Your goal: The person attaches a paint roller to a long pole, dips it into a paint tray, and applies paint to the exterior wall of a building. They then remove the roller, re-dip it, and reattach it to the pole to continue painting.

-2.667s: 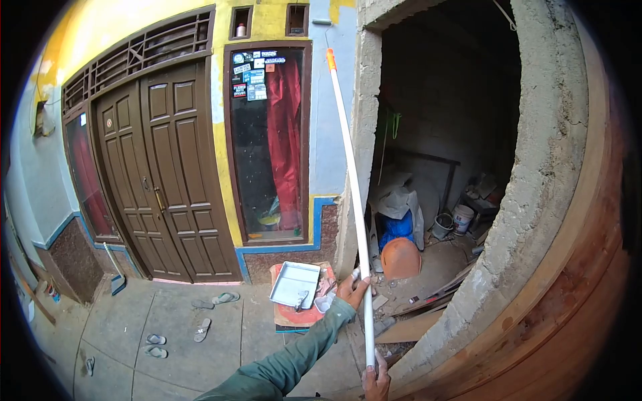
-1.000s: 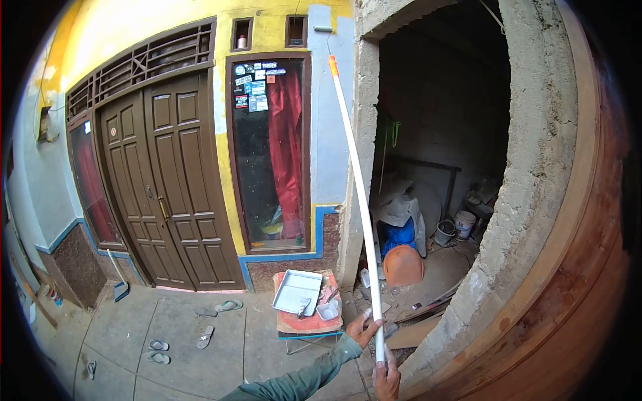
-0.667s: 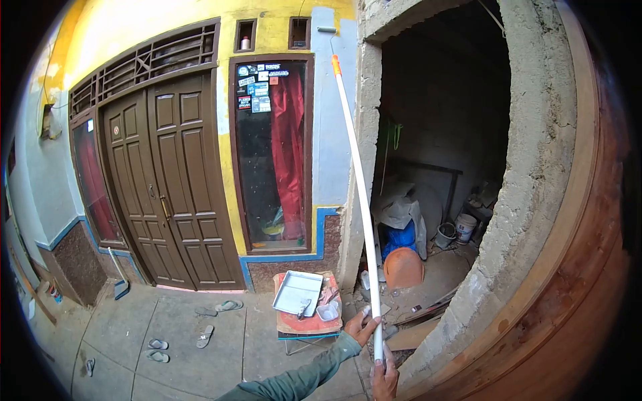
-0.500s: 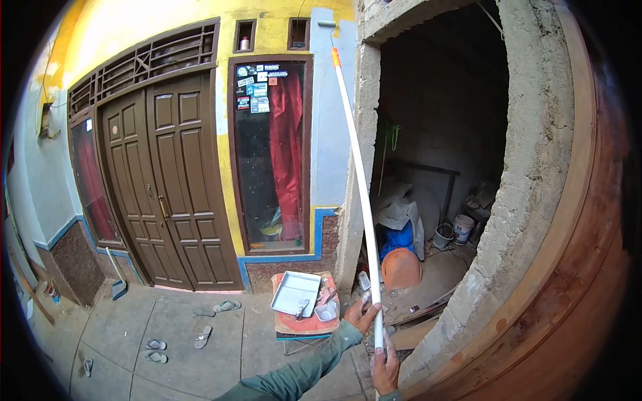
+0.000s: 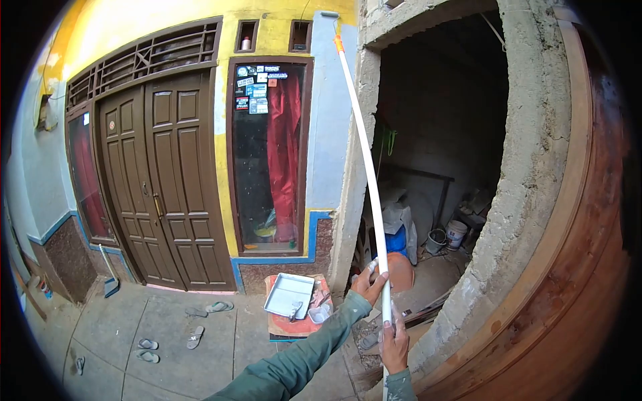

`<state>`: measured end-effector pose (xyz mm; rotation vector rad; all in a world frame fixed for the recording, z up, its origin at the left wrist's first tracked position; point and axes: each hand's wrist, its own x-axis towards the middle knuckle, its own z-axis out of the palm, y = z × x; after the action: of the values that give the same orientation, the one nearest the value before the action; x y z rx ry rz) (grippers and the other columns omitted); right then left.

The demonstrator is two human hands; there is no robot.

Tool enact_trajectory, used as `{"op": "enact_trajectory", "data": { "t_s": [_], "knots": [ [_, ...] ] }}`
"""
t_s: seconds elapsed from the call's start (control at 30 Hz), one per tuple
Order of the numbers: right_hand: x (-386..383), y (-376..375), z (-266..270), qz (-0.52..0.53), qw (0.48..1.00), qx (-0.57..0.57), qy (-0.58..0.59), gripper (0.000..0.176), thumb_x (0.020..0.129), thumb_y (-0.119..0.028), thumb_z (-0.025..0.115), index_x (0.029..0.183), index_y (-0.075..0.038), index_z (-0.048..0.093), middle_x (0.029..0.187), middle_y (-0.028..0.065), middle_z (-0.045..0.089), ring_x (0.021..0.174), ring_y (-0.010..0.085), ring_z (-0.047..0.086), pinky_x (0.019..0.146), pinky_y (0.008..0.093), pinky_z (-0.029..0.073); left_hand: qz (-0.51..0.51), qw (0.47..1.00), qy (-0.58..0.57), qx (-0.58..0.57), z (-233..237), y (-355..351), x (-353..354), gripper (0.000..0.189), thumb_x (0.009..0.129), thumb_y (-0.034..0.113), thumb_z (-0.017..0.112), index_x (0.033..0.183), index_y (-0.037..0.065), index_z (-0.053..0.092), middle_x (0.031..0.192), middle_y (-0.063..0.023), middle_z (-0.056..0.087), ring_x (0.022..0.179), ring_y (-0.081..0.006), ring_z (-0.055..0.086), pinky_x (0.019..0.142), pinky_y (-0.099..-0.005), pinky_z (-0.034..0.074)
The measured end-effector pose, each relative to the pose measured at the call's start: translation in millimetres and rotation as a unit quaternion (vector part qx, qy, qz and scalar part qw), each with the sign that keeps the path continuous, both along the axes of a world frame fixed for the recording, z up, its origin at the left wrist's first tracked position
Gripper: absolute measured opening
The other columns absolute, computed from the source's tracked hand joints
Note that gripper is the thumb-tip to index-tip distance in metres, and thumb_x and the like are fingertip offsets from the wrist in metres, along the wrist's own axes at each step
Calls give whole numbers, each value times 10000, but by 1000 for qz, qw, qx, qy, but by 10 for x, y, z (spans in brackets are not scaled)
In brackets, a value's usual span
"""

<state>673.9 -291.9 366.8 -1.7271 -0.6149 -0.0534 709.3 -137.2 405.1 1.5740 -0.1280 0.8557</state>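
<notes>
A long white extension pole [image 5: 366, 157] slants up to the wall, with an orange collar [image 5: 338, 44] near its top. On its end, a paint roller [image 5: 329, 14] rests against the blue-grey strip of wall [image 5: 326, 127] beside the window. My left hand [image 5: 370, 283] wraps round the lower pole, fingers closed. Below it, my right hand [image 5: 394, 346] also grips the pole near the bottom. To the left of my hands, a white paint tray [image 5: 289, 294] and a small white tub [image 5: 319, 314] sit on a low red-topped stand [image 5: 294, 329].
A dark doorway [image 5: 441, 113] with a rough concrete frame [image 5: 535, 134] stands to the right, holding buckets [image 5: 456, 234] and an orange rounded object [image 5: 399, 273]. Left are the curtained window [image 5: 267, 160], brown double doors [image 5: 164, 180], a dustpan [image 5: 111, 287] and several sandals [image 5: 195, 337].
Both hands have risen with the pole, and the roller has gone higher up the painted strip. The view has shifted slightly.
</notes>
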Motion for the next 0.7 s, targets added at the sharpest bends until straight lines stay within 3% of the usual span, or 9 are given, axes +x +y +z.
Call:
{"op": "enact_trajectory", "data": {
  "t_s": [0.2, 0.27, 0.47, 0.53, 0.6, 0.67, 0.7],
  "knots": [
    [43, -64, -233, -7, 999, 12, -53, 452, 899, -247, 395, 1304, -47, 385, 731, 122, 542, 542, 174, 514, 535, 322, 438, -7, 998, 55, 12, -143, -46, -62, 450, 888, 247, 530, 1204, -49, 408, 780, -103, 650, 716, -150, 631, 633, -279, 491],
    [-90, -135, -207, 30, 998, 12, 48, 472, 907, -284, 406, 1288, -6, 389, 873, 79, 540, 591, 96, 455, 466, 231, 387, -1, 998, 54, 18, -383, -31, 16, 460, 876, 267, 547, 1189, -47, 420, 788, -109, 649, 737, -158, 631, 658, -291, 487],
    [-250, -199, -337, 6, 1000, -15, -8, 473, 913, -289, 385, 1292, -6, 383, 959, 110, 563, 624, 104, 471, 473, 233, 396, 25, 997, 71, 19, -577, -135, -177, 444, 869, 291, 554, 1181, -3, 437, 771, -126, 644, 742, -192, 634, 670, -311, 477],
    [-191, -197, -623, -5, 999, -3, -41, 455, 910, -267, 393, 1289, -14, 391, 948, 96, 559, 620, 100, 466, 470, 229, 396, 11, 988, 139, 63, -629, -139, -258, 472, 868, 247, 567, 1215, -37, 419, 806, -84, 640, 725, -110, 581, 638, -247, 457],
    [-173, -266, -934, -16, 997, 8, -75, 440, 908, -245, 400, 1286, -23, 400, 938, 83, 556, 616, 96, 461, 467, 226, 396, 4, 992, 120, 43, -745, -189, -296, 471, 871, 255, 564, 1221, -24, 419, 807, -84, 633, 731, -105, 574, 638, -251, 454],
    [-197, -364, -1177, -33, 995, -7, -95, 388, 884, -212, 484, 1235, -48, 465, 1129, 226, 545, 1015, 375, 527, 854, 391, 425, -37, 991, 126, 4, -837, -231, -365, 479, 874, 258, 562, 1230, -23, 408, 801, -80, 630, 736, -98, 569, 647, -256, 455],
    [-237, -393, -1224, -32, 995, -7, -95, 388, 884, -212, 484, 1235, -48, 465, 1129, 226, 545, 1015, 375, 527, 854, 391, 425, -49, 991, 123, -1, -883, -243, -377, 486, 874, 253, 564, 1237, -24, 397, 844, -93, 641, 767, -97, 578, 670, -254, 461]
  ]
}}
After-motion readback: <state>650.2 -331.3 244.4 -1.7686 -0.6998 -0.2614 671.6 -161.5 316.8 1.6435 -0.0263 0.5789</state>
